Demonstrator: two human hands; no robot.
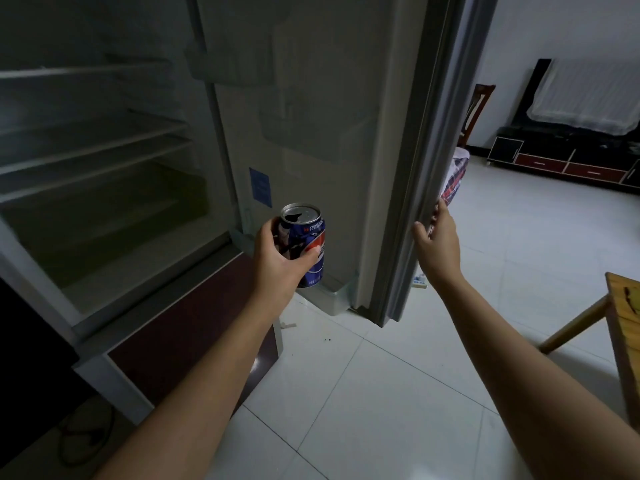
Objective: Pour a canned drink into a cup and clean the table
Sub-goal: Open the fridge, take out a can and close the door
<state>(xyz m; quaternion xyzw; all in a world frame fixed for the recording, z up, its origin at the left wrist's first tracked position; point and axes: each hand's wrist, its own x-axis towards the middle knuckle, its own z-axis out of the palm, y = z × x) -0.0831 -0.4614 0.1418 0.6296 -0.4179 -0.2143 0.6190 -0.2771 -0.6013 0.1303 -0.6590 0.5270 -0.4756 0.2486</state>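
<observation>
Your left hand is wrapped around a blue can, fingers behind it and thumb pressed across the front of the label, holding it upright in front of the open fridge. The can carries a red, white and blue Pepsi-style emblem and a line of white Chinese characters near the top rim; the small print lower down is too fine to read. Its lid looks opened, with a dark gap showing at the mouth. Your right hand grips the edge of the fridge door, fingers curled around its outer side and thumb on the grey seal. A wooden table corner sits at your right. A blue sticker inside the door is unreadable. The fridge shelves look bare. Farther off stands a dark TV cabinet.
</observation>
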